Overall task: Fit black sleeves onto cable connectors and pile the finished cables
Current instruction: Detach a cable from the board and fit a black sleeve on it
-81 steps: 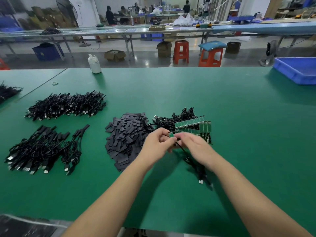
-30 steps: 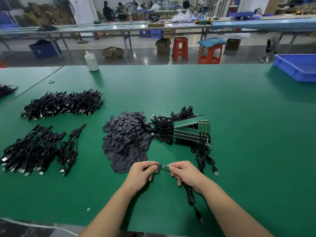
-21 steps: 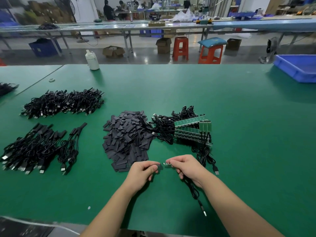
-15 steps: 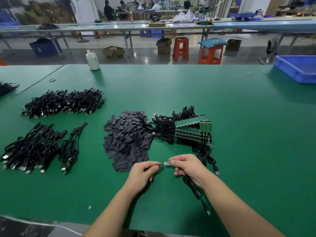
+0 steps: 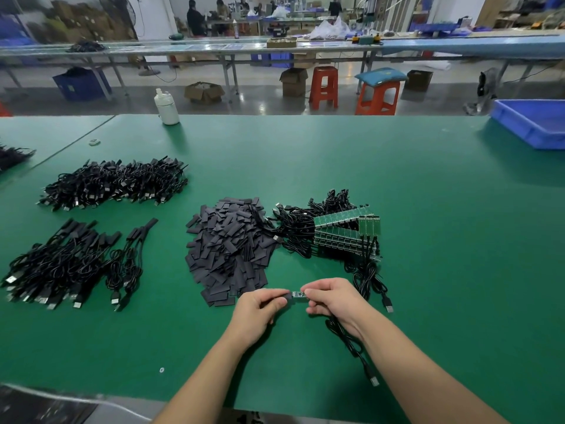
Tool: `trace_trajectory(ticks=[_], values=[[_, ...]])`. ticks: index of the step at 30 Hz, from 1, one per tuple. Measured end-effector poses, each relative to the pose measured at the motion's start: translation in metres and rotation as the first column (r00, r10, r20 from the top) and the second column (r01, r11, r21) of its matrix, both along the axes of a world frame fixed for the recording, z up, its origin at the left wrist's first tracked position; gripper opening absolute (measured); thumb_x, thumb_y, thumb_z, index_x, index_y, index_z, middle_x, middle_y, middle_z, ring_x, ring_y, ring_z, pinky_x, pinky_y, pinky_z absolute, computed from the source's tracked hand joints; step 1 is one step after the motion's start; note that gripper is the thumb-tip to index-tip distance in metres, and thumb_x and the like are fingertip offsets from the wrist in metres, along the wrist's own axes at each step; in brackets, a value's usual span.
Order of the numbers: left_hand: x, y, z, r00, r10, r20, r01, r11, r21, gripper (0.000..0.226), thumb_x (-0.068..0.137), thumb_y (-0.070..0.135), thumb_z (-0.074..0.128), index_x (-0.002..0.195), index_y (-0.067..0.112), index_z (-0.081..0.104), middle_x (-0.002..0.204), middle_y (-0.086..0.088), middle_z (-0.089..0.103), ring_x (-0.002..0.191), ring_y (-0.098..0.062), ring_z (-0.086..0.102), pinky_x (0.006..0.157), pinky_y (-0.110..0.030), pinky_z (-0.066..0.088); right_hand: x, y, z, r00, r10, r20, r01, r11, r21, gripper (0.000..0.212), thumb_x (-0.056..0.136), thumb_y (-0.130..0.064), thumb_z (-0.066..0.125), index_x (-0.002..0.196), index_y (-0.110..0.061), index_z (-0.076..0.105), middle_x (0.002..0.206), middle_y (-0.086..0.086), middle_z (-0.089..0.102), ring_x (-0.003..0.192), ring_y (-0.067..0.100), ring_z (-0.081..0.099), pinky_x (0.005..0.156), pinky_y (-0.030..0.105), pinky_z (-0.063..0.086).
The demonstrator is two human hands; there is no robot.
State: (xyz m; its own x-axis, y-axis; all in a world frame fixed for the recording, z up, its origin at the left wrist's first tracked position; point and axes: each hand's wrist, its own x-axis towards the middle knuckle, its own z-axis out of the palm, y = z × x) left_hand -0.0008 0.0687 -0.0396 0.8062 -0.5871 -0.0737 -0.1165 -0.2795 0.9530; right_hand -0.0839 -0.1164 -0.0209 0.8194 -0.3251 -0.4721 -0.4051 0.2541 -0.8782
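My left hand [image 5: 260,310] pinches a black sleeve [image 5: 286,293] whose open end meets the small green connector board [image 5: 299,294]. My right hand [image 5: 331,299] pinches that board, and its black cable [image 5: 351,344] trails under my right wrist to a USB plug near the table's front. A heap of loose black sleeves [image 5: 229,246] lies just beyond my left hand. To its right sits a bundle of bare cables with green boards [image 5: 342,231]. Sleeved cables lie in a pile [image 5: 67,264] at the left.
A second pile of black cables [image 5: 113,185] lies at the far left. A white bottle [image 5: 166,107] stands at the table's back edge and a blue bin [image 5: 535,120] at the back right. Orange stools and other benches with people are beyond the green table [image 5: 428,209].
Both hands came back from the cable bundle toward me with one cable. The left hand now holds a sleeve and has brought it up against the board's end.
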Motion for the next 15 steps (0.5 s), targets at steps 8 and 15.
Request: trace_trajectory(ticks=[8,15], values=[[0.003,-0.001,-0.006,0.997,0.003,0.075,-0.005,0.999,0.035,0.020,0.089,0.016,0.071,0.098,0.034,0.076,0.060,0.005,0.066,0.046,-0.006,0.047,0.054,-0.017,0.042,-0.003,0.004,-0.012,1.000,-0.023,0.017,0.023,0.999,0.036,0.008,0.089,0.000,0.069,0.095,0.001,0.075,0.076,0.013,0.065,0.066,0.016,0.067,0.073,0.030,0.060],[0.006,0.000,-0.011,0.987,-0.116,0.109,0.107,0.991,0.086,0.027,0.087,0.016,0.073,0.104,0.037,0.075,0.083,0.013,0.072,0.052,-0.002,0.051,0.060,-0.017,0.046,-0.003,0.006,-0.012,0.997,-0.068,0.021,0.066,0.993,0.096,0.008,0.089,0.002,0.069,0.096,0.004,0.073,0.074,0.013,0.067,0.072,0.021,0.070,0.071,0.028,0.060]])
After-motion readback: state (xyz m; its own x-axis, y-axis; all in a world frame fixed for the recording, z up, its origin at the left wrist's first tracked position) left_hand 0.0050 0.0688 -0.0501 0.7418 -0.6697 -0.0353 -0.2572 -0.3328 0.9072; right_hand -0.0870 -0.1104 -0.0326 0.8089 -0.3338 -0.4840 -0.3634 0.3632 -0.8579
